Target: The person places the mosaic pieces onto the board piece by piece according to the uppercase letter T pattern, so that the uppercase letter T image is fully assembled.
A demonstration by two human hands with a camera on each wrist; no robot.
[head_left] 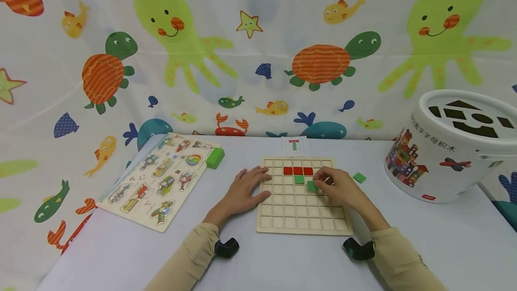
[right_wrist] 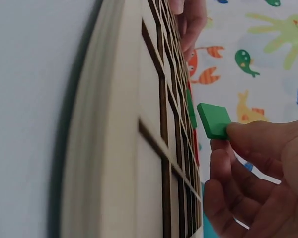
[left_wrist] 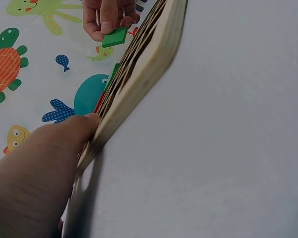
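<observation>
A wooden grid board lies flat in front of me, its squares edged by raised strips. Near its far edge, three red tiles form a row, with a green tile below the middle one. Between thumb and fingertips my right hand pinches another green tile, held above the board in the right wrist view. My left hand rests at the board's left edge, fingers spread; in the left wrist view its thumb touches the rim.
A patterned card with a red and green T shape lies behind the board. One loose green tile is right of it. At left are a picture puzzle board and a green block; a white bucket stands at right.
</observation>
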